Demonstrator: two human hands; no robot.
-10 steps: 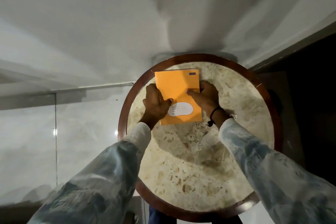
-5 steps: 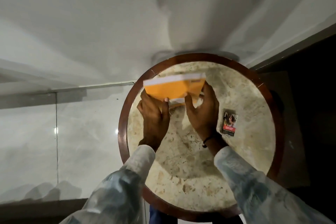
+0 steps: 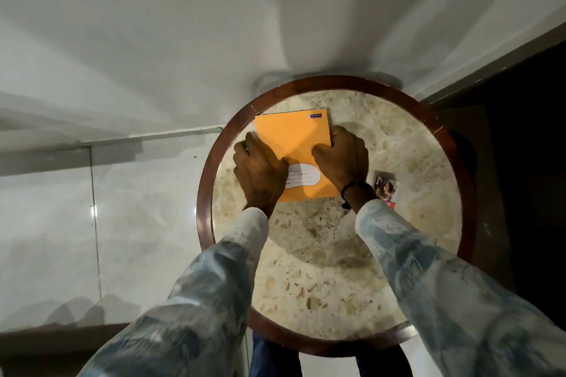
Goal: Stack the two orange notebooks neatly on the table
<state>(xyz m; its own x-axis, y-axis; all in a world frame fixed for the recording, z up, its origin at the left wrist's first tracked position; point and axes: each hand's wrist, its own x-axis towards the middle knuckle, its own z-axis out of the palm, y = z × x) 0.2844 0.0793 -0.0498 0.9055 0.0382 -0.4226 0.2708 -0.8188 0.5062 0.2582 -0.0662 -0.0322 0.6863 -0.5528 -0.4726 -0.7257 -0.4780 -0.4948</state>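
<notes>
An orange notebook with a white label lies flat on the far left part of the round marble table. Only its top cover shows; a thin edge of whatever lies under it peeks out along its right side. My left hand rests on the notebook's left edge, fingers curled around it and thumb on the cover. My right hand grips the right edge, thumb pressed on the cover.
A small printed card or packet lies on the table just right of my right wrist. The table has a dark wooden rim. Pale floor tiles lie to the left, a dark area to the right.
Half a second ago both hands held the notebooks tilted up on edge above the table. Now the notebooks lie flat again with both hands gripping the sides.
</notes>
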